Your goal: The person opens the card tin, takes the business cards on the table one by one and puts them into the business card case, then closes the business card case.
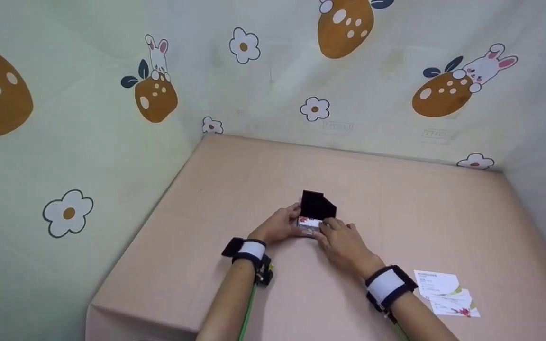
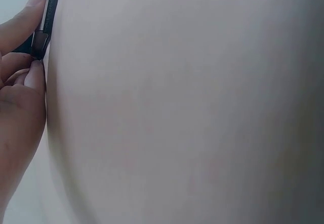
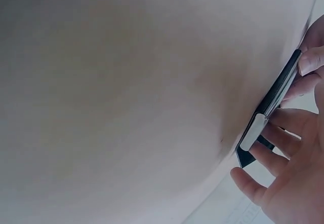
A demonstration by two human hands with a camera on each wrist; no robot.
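Note:
A business card case [image 1: 318,204] with its black lid raised is between both hands, close over the table. White cards with a red print [image 1: 310,222] show inside it. My left hand [image 1: 277,225] grips the case's left side, thumb at the near edge. My right hand [image 1: 346,242] holds the right side, its fingertips over the cards and its thumb at the near edge. The left wrist view shows only the dark edge of the case [image 2: 49,11] beside the fingers. In the right wrist view, fingers lie along the shiny rim of the case [image 3: 276,89].
Several white business cards [image 1: 436,282] lie overlapping at the right, beside my right forearm. A pale pink cloth covers the table [image 1: 235,175]. Printed curtains [image 1: 273,80] stand close behind it and along its sides. A green cord [image 1: 248,310] runs along the left forearm.

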